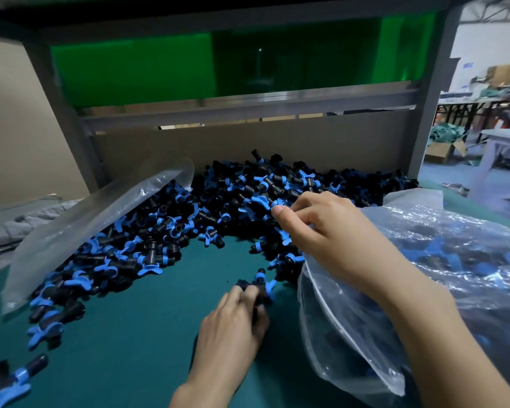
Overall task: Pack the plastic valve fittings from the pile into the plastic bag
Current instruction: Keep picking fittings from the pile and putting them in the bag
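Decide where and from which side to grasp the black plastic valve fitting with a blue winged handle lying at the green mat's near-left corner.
Probably pinch the valve fitting by its black barrel end from above, thumb and finger across it. That round stub juts free over bare green mat, while the blue winged handle lies flat and splayed, partly out of frame.

Green-topped table (136, 343), fittings pile (171, 231), plastic bags (424, 290)

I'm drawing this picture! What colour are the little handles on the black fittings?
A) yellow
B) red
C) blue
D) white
C: the black fittings all over the pile have bright blue handles.
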### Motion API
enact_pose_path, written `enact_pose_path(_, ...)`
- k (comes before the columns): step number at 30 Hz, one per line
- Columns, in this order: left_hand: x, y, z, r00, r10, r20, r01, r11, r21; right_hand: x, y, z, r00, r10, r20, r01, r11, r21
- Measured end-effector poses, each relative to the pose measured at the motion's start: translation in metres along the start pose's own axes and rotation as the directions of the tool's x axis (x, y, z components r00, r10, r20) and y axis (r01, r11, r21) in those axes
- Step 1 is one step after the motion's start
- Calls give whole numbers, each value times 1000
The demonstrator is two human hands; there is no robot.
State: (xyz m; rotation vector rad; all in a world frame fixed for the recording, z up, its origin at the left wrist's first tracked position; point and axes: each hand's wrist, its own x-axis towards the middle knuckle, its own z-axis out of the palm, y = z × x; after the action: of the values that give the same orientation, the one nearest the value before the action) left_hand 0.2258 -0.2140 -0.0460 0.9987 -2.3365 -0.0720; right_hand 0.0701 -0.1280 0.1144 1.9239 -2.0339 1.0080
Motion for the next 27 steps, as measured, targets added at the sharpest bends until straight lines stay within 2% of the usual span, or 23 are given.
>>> enact_pose_path(2, 2, -2, -3, 986, -156, -55, 143, 972, -188, 1, -1, 0, 1000, 1, 6, -1, 1000, -26)
enact_pose_path(4, 8, -7, -3, 930, -364, -53, 301, 836, -458, 1, 0, 1, 1000, 2, 20, -1, 999, -52)
enact_pose_path(6, 13, -10, -7, 854, -519, 39, 393, 593, -702, 0, 0, 1, 998, 15, 62, -10, 998, -68)
enact_pose_path(8, 19, -13, -12, 785, -597, 166, 403, 289, -868, 0, 0, 0, 992, 30, 123, -19, 996, -85)
enact_pose_path(10, 23, -13, -16, 740, -616, 270, 353, 15, -935, -1, 3, 1, 979, 49, 197, -30, 995, -100)
enact_pose_path(12, 24, -10, -19, 724, -595, 349, 318, -161, -934, -2, 5, 4, 966, 55, 254, -27, 993, -112)
enact_pose_path(17, 23, -9, -24, 707, -519, 481, 307, -387, -869, -5, 8, 9, 907, 104, 408, -53, 990, -133)
enact_pose_path(20, 23, -5, -30, 717, -420, 557, 311, -522, -794, -5, 9, 9, 896, 118, 428, -83, 992, -100)
enact_pose_path(24, 21, 5, -34, 704, -315, 636, 343, -633, -694, -4, 9, 10, 892, 129, 433, -97, 991, -96)
enact_pose_path(27, 21, 11, -38, 701, -286, 653, 345, -666, -661, -5, 10, 11, 887, 133, 441, -87, 988, -124)
